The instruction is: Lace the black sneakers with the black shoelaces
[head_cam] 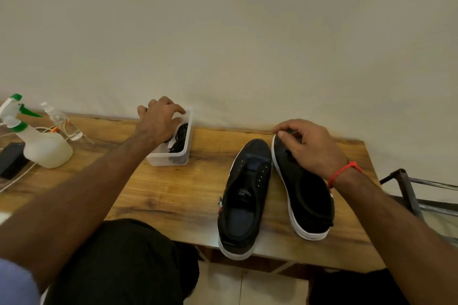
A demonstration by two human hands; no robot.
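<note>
Two black sneakers with white soles lie side by side on the wooden table (161, 193), toes pointing away from me. The left sneaker (245, 195) shows bare eyelets with no lace. My right hand (309, 148), with a red thread on the wrist, lies over the front of the right sneaker (309, 203), its fingers curled round the toe. A clear plastic box (168, 157) to the left holds a bundle of black shoelaces (179, 138). My left hand (158, 121) hovers over the far end of this box, fingers loosely spread above the laces, gripping nothing visible.
A white spray bottle with green trigger (44, 148) stands at the table's left end, with a small clear bottle (62, 121), white cables and a black device (10, 163) near it. A metal frame (409, 188) stands beyond the right edge. A wall backs the table.
</note>
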